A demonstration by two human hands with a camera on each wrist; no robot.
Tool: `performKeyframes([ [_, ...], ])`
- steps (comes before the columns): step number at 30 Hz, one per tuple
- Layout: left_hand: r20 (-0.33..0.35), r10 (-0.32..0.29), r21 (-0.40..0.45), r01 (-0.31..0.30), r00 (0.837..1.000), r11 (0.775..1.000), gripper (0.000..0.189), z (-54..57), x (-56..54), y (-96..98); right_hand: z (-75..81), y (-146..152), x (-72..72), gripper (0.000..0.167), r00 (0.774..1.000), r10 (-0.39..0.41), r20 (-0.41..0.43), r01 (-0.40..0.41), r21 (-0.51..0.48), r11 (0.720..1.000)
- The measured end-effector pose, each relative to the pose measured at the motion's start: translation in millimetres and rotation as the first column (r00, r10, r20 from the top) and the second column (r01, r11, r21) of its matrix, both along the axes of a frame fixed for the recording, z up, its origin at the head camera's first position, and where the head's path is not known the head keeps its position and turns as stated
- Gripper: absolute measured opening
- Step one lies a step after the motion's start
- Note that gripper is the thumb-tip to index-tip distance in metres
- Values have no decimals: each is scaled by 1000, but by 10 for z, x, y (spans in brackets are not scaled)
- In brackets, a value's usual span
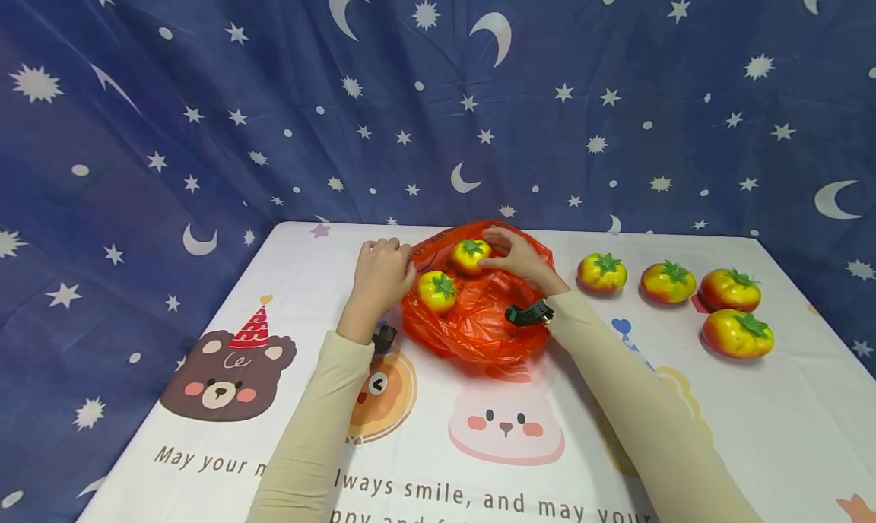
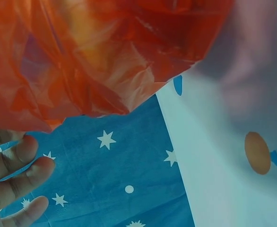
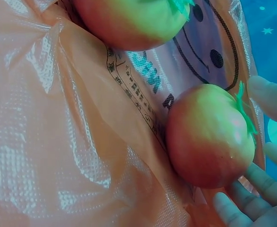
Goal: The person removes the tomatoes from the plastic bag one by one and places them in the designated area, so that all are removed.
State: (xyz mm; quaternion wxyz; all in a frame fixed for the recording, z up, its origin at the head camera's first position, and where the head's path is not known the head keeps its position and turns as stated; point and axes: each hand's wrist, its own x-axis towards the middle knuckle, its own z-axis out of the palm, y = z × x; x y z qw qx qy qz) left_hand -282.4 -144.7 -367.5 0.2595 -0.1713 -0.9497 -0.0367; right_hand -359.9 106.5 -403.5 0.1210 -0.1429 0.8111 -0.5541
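Note:
A red plastic bag (image 1: 489, 318) lies spread with its mouth up in the head view. Two red-and-yellow toy tomatoes with green leaf tops sit in it: a nearer tomato (image 1: 433, 293) and a farther tomato (image 1: 467, 257). At the bag's left rim, my left hand (image 1: 383, 274) pinches the plastic; its other fingers show below the bag (image 2: 115, 56) in the left wrist view. My right hand (image 1: 516, 255) reaches over the far right side. In the right wrist view its fingers (image 3: 252, 189) are spread beside the lower tomato (image 3: 209, 137), with the thumb apart from it.
Several more toy tomatoes (image 1: 667, 282) stand on the right of the table. The white tablecloth (image 1: 807, 447) carries printed animals and lettering. A blue curtain (image 1: 411, 90) with stars and moons hangs behind the table's far edge.

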Motion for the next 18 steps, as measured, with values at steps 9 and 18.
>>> performKeyframes([
  [9, 9, -1, 10, 1, 1000, 1000, 15, 4, 4, 1, -52, -25, -31, 69, 1000, 10, -15, -9, 23, 1000],
  [18, 21, 2, 7, -3, 1000, 1000, 16, 0, -5, 1, -92, -38, -33, 72, 1000, 22, -11, -22, 31, 999],
])
